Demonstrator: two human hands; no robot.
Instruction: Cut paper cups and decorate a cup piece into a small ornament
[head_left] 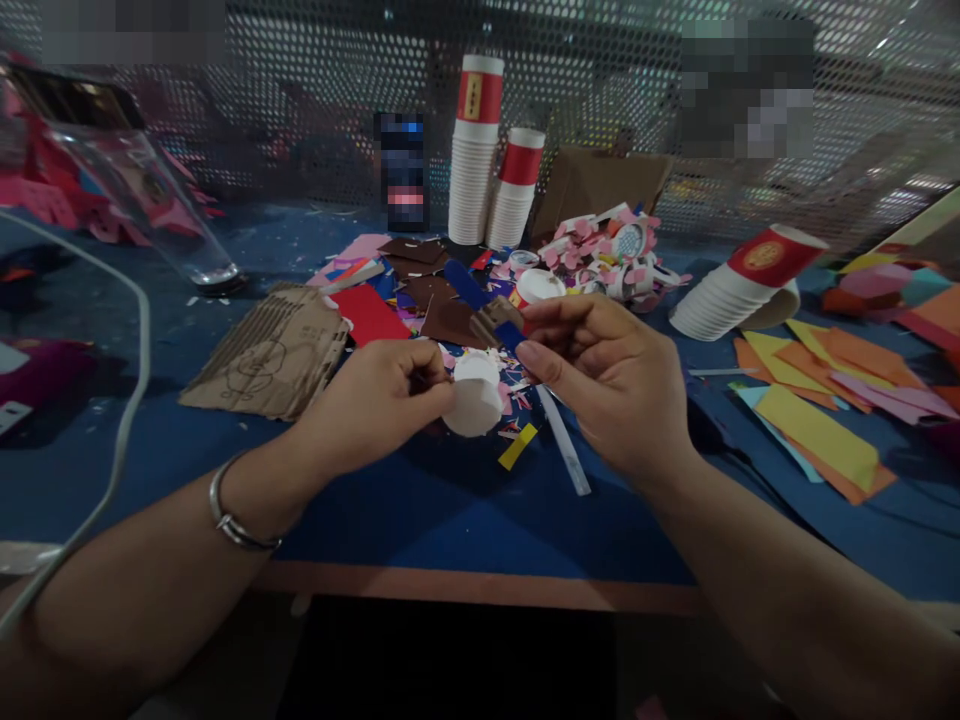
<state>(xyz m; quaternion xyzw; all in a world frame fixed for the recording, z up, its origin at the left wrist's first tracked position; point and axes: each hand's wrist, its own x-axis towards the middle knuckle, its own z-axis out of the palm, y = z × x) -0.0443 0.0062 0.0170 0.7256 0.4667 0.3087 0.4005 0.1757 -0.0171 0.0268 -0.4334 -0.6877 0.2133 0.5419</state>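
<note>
My left hand is closed in a pinch on a white paper cutout, which has a smaller round part above a larger one. In my right hand, thumb and fingers grip a dark blue strip with a rounded end. A brown piece lies across the strip near the fingertips; whether it is fixed to it I cannot tell. Just behind the right fingers stands a white and red paper cup. Below the hands lie a yellow paper scrap and a translucent white strip.
Stacked paper cups stand at the back beside a phone. Another cup stack leans at right near coloured paper pieces. Corrugated cardboard, a clear bottle and a white cable are at left.
</note>
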